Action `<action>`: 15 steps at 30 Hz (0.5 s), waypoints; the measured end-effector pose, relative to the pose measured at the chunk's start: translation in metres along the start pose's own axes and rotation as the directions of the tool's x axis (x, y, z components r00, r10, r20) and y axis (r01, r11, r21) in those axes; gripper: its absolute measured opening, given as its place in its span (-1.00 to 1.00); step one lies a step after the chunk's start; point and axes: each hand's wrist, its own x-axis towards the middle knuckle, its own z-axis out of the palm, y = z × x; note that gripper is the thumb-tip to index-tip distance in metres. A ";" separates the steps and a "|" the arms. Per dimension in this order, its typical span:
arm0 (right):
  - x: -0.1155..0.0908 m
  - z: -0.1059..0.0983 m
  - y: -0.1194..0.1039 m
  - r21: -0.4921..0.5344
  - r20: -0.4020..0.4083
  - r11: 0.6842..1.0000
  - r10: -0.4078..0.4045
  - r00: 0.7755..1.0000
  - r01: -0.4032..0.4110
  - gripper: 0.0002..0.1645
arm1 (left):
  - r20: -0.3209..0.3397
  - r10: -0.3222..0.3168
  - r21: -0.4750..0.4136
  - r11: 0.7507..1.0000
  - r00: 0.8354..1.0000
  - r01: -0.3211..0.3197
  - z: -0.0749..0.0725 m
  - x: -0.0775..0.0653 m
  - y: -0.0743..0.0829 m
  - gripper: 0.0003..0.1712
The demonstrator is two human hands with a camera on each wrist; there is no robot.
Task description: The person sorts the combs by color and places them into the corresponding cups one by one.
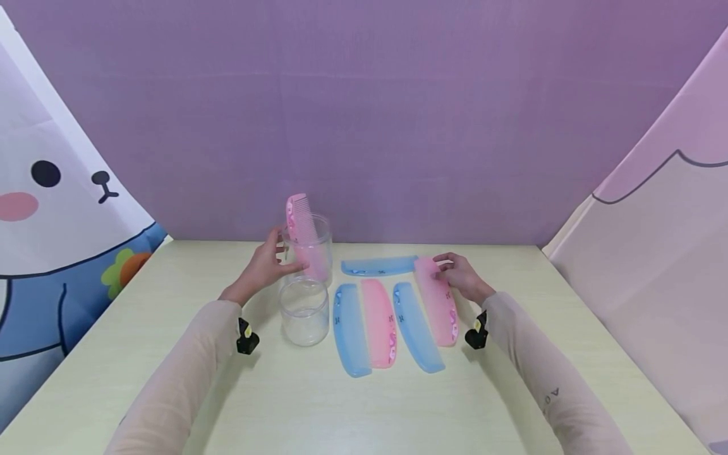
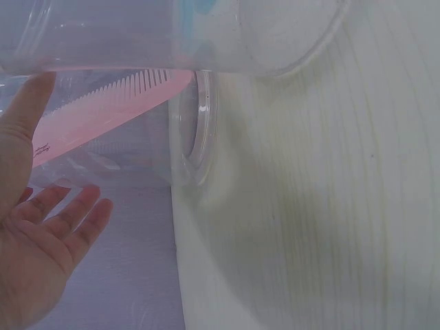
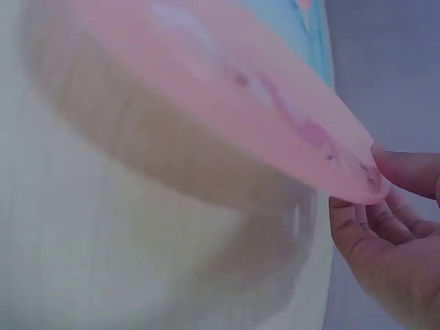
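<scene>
Behind front jar, L hand grips rear jar, R hand pinching pink comb nr blue combs.

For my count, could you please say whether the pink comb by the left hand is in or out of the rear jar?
In; the pink comb shows through the rear jar, its top end sticking out.

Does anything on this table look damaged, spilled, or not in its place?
The blue comb at the back looks slightly odd: it lies crosswise, while the two other blue combs lie roughly lengthwise. I see no spill or clear damage.
</scene>
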 end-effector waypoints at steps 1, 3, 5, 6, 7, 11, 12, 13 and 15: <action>0.000 -0.001 -0.001 0.003 0.000 1.000 -0.002 1.000 0.002 -0.43 | 0.000 0.001 0.000 1.000 1.000 -0.001 0.000 0.000 0.000 0.20; 0.000 -0.002 -0.004 0.005 0.001 1.000 -0.004 1.000 0.004 -0.44 | 0.000 0.003 0.000 1.000 1.000 -0.003 0.000 0.000 -0.001 0.20; 0.000 -0.004 -0.008 0.014 -0.002 1.000 -0.004 1.000 0.004 -0.44 | 0.000 0.003 0.001 1.000 1.000 -0.003 0.000 0.001 -0.001 0.21; 0.000 -0.004 -0.010 0.021 -0.005 1.000 -0.006 1.000 0.006 -0.44 | 0.000 0.003 0.002 1.000 1.000 -0.003 0.000 0.001 -0.001 0.21; 0.000 -0.005 -0.012 0.028 -0.008 1.000 -0.006 1.000 0.006 -0.44 | -0.001 0.002 0.003 1.000 1.000 -0.002 0.000 0.001 -0.001 0.21; -0.001 -0.007 -0.020 0.061 -0.024 0.998 -0.025 0.999 0.027 -0.44 | -0.001 -0.001 0.007 1.000 1.000 0.001 0.000 0.001 -0.002 0.22; -0.001 -0.007 -0.022 0.069 -0.029 0.997 -0.029 0.999 0.031 -0.45 | 0.000 -0.001 0.007 1.000 1.000 0.001 0.000 0.001 -0.002 0.22; -0.001 -0.008 -0.024 0.071 -0.035 0.997 -0.034 0.999 0.036 -0.45 | 0.000 -0.001 0.007 1.000 1.000 0.001 0.000 0.000 -0.001 0.22; -0.001 -0.009 -0.027 0.074 -0.050 0.996 -0.046 0.998 0.049 -0.45 | -0.001 0.001 0.006 1.000 1.000 -0.001 0.000 0.000 -0.001 0.22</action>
